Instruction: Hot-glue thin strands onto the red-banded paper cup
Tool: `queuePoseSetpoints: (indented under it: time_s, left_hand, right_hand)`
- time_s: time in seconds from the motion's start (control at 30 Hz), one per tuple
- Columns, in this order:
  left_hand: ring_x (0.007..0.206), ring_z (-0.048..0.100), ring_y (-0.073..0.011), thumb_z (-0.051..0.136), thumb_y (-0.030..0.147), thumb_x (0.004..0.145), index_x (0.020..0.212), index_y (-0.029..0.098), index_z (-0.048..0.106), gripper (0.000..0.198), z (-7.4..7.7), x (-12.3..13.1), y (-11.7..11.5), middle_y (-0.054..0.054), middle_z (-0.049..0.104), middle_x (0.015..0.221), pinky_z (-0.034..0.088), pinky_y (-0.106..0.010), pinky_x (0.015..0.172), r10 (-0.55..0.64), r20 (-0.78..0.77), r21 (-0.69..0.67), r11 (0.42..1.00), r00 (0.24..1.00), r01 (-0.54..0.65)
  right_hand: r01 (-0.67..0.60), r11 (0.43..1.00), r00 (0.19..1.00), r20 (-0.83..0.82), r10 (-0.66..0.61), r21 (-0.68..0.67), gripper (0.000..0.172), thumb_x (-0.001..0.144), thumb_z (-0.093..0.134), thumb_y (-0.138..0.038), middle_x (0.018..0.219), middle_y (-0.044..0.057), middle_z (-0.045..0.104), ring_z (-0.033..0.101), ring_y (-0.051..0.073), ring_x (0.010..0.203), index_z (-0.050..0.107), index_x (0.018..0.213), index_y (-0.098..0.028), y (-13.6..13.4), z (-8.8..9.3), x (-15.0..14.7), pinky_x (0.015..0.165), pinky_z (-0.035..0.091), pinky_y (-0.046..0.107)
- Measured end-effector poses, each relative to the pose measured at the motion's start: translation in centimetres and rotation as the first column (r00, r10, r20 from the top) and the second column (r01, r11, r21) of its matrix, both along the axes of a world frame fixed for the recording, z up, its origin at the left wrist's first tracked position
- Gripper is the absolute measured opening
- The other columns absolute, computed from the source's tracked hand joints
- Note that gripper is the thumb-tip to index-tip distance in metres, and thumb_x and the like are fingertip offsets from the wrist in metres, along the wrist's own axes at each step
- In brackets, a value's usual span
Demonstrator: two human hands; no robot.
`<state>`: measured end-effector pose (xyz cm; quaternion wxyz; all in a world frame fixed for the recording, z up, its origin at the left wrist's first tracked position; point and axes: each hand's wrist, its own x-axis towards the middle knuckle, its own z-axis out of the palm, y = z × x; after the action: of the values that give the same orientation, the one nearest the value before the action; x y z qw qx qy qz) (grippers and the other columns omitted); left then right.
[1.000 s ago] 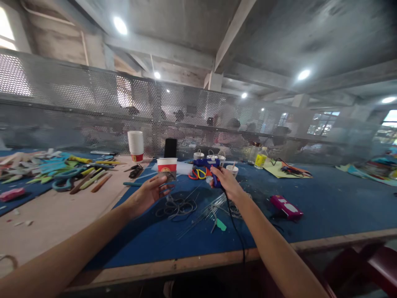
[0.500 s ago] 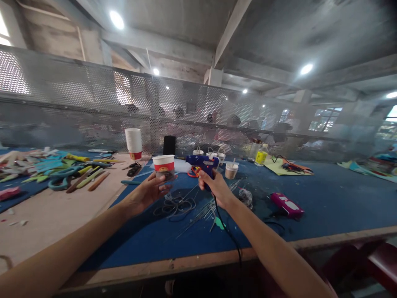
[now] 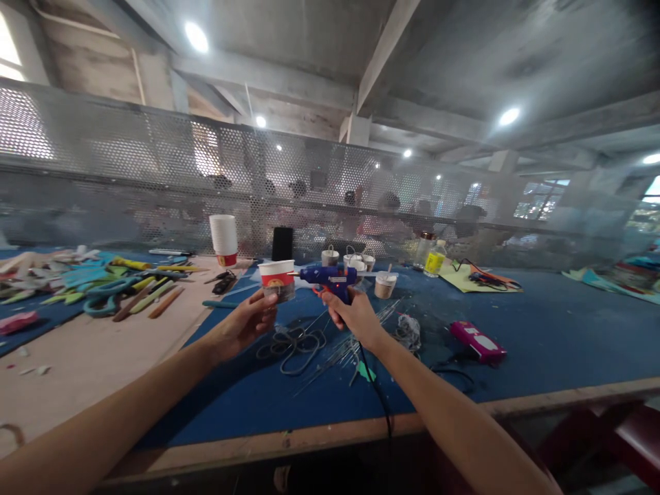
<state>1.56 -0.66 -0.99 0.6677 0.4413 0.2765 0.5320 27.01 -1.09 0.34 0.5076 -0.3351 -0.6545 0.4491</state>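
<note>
My left hand [image 3: 251,320] is closed around a paper cup [image 3: 276,279] with a white rim, a red band and a grey lower part. The cup is held above the blue table, slightly tilted. A blue hot glue gun [image 3: 330,276] is in my right hand [image 3: 355,315], its nozzle pointing left at the cup's red band; whether the tip touches cannot be made out. A glue stick juts from its back, and a black cord hangs from its handle. Grey cord [image 3: 302,352] lies in loops on the table below the cup.
A stack of paper cups [image 3: 223,237] and a phone [image 3: 282,244] stand at the back. Scissors [image 3: 109,295] and craft tools lie left. Small cups with handles [image 3: 385,284], a yellow-labelled bottle [image 3: 436,258] and a magenta box [image 3: 477,342] are farther right. A perforated metal screen [image 3: 309,165] rises behind.
The glue gun has moved left and slightly down, bringing its nozzle round to the front of the cup. The cup has shifted slightly right.
</note>
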Motion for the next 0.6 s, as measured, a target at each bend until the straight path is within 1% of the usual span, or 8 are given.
queuePoseSetpoints:
  time_s: [0.07,0.13,0.23,0.37,0.47,0.6]
  left_hand:
    - [0.046,0.038,-0.004,0.093,0.026,0.077,0.082,0.018,0.059,0.035,-0.1,0.0,0.0,0.008,0.047,0.06,0.035,-0.014,0.043,-0.011,-0.01,0.017,1.0,1.0,0.011]
    - [0.045,0.035,-0.0037,0.093,0.025,0.077,0.084,0.018,0.062,0.032,-0.1,-0.1,0.1,0.008,0.048,0.06,0.033,-0.015,0.042,-0.013,-0.019,0.026,1.0,1.0,0.014]
    - [0.043,0.031,-0.0039,0.091,0.025,0.079,0.09,0.018,0.067,0.027,-0.1,-0.1,0.2,0.008,0.047,0.059,0.033,-0.017,0.041,-0.021,-0.034,0.036,0.999,0.999,0.023]
    - [0.044,0.034,-0.0042,0.09,0.022,0.08,0.083,0.018,0.066,0.025,0.0,-0.1,0.0,0.006,0.051,0.062,0.035,-0.019,0.043,-0.023,-0.024,0.036,0.999,0.999,0.024]
    - [0.046,0.036,-0.0045,0.09,0.022,0.08,0.084,0.018,0.066,0.024,0.0,0.0,0.0,0.005,0.052,0.063,0.036,-0.018,0.044,-0.025,-0.017,0.03,0.999,1.0,0.025]
    - [0.049,0.038,-0.0053,0.091,0.021,0.078,0.087,0.018,0.068,0.025,-0.2,0.0,0.3,0.005,0.052,0.064,0.036,-0.017,0.045,-0.008,-0.003,0.02,1.0,1.0,0.008]
  right_hand:
    - [0.004,1.0,1.0,0.003,-0.005,0.016,0.045,0.082,0.082,-0.061,0.056,-0.006,0.055,0.047,0.009,0.047,0.073,0.091,-0.017,-0.1,0.1,-0.1,0.048,0.041,0.023]
    - [0.023,0.999,0.999,0.03,-0.024,0.032,0.043,0.082,0.082,-0.058,0.056,-0.006,0.056,0.049,0.01,0.049,0.075,0.096,-0.018,-0.3,0.0,-0.2,0.05,0.043,0.024]
    - [0.086,0.993,0.989,0.11,-0.094,0.076,0.04,0.082,0.082,-0.057,0.054,-0.005,0.056,0.052,0.012,0.049,0.077,0.091,-0.019,-0.3,-0.4,-0.3,0.051,0.044,0.026]
    - [0.155,0.962,0.957,0.207,-0.203,0.226,0.038,0.085,0.079,-0.06,0.055,-0.002,0.058,0.058,0.017,0.053,0.076,0.086,-0.022,0.1,-1.1,-0.2,0.054,0.046,0.028]
    - [0.182,0.926,0.923,0.266,-0.277,0.33,0.037,0.089,0.074,-0.061,0.056,0.0,0.06,0.064,0.022,0.062,0.077,0.088,-0.024,0.4,-1.4,-0.1,0.057,0.048,0.03]
    - [0.183,0.917,0.891,0.334,-0.308,0.355,0.035,0.092,0.071,-0.06,0.059,0.001,0.063,0.068,0.024,0.068,0.077,0.091,-0.026,0.7,-1.7,0.1,0.062,0.051,0.032]
